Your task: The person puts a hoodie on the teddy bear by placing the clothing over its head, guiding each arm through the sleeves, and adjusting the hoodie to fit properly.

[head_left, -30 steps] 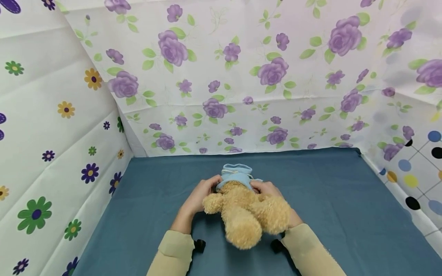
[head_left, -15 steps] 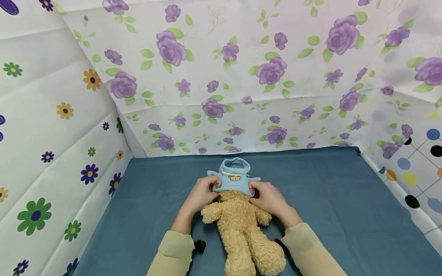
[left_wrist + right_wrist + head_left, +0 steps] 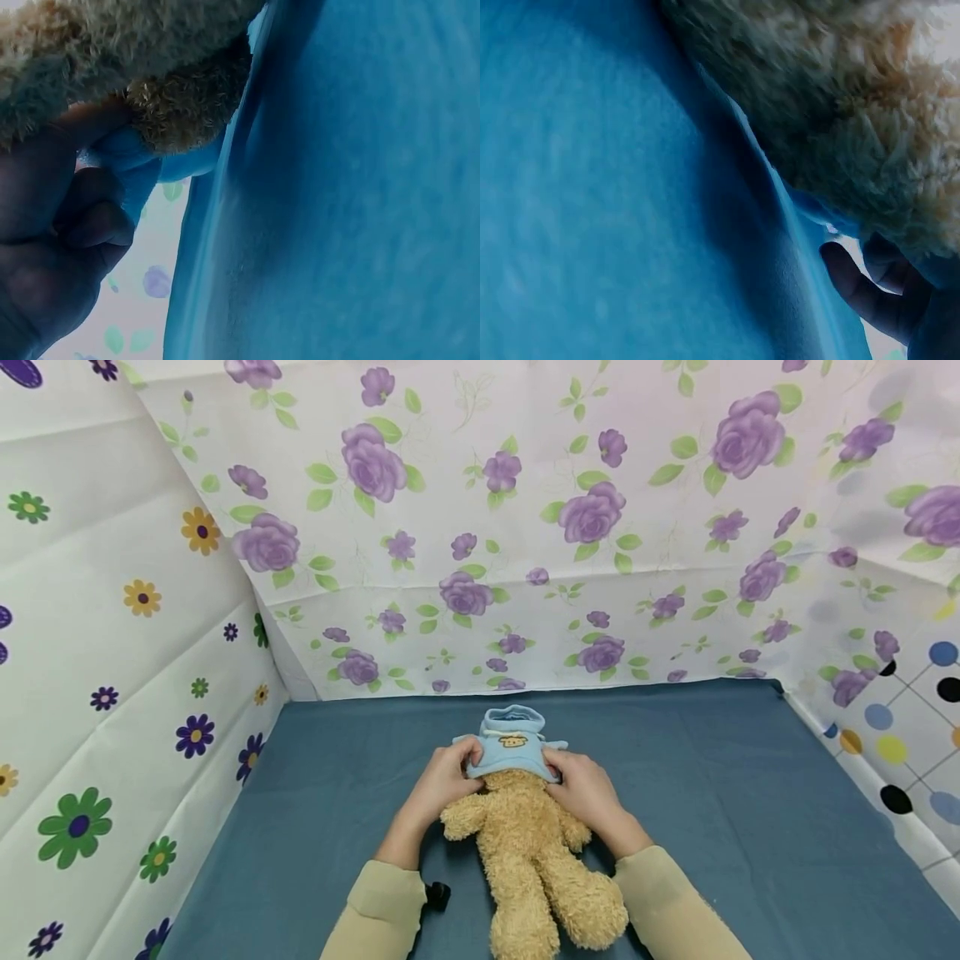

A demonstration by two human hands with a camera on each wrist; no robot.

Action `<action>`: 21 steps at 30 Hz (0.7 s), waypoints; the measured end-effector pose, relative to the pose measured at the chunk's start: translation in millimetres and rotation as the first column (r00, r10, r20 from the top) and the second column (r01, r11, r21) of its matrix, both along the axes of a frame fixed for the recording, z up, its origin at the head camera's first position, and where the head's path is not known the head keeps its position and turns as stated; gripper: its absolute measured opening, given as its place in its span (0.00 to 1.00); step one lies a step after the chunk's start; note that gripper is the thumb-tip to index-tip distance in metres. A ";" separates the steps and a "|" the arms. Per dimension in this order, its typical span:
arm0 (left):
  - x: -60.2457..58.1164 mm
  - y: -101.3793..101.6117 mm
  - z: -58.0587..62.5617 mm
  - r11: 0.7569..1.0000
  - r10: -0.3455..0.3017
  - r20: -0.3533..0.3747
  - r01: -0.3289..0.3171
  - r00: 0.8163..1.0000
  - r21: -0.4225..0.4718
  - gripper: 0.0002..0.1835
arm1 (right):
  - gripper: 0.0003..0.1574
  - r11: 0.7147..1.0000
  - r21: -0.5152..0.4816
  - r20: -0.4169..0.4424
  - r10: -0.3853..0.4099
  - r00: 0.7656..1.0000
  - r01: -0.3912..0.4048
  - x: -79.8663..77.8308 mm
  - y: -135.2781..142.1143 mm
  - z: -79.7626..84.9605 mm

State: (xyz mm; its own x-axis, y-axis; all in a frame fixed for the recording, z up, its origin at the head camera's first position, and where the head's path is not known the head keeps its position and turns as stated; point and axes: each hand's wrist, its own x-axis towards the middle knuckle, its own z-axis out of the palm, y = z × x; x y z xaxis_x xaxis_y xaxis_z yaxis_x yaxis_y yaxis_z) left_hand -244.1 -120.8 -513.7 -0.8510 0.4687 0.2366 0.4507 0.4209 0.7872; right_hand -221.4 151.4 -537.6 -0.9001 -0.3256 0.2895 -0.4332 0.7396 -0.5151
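Note:
A tan plush teddy bear (image 3: 521, 843) lies on the table with its legs toward me, its head covered by a small light-blue hoodie (image 3: 512, 752) with a bear-face patch on the front. My left hand (image 3: 447, 777) pinches the left side of the garment's hem, and my right hand (image 3: 588, 789) pinches the hem on the other side. In the left wrist view, the curled fingers of the left hand (image 3: 64, 225) hold blue cloth beside the fur. The right wrist view shows the right hand (image 3: 892, 292) partly, close under the plush.
A dark blue cloth (image 3: 337, 760) covers the table. White floral curtains stand at the back (image 3: 465, 527) and the left (image 3: 97, 693), and a dotted sheet (image 3: 907, 735) lines the right. A black strap piece (image 3: 437, 896) sits at the left cuff.
One second ago the bear's legs were raised toward the camera; now it lies flatter, with the garment's front patch in view. Since half a second ago, the collar opening has tipped slightly flatter.

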 end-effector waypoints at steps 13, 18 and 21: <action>1.6 11.8 3.2 0.992 0.114 -0.142 -0.121 0.983 -0.042 0.27 | 0.35 0.995 -0.032 -0.121 -0.096 0.988 0.093 5.2 -7.1 -0.8; 8.4 17.2 7.5 0.984 0.178 -0.073 -0.179 0.981 -0.007 0.24 | 0.37 0.991 -0.044 -0.157 -0.135 0.978 0.130 5.6 -8.8 -0.9; 8.7 17.0 8.3 0.990 0.144 -0.058 -0.144 0.988 0.014 0.24 | 0.39 0.983 -0.069 -0.182 -0.177 0.967 0.167 6.4 -8.7 0.9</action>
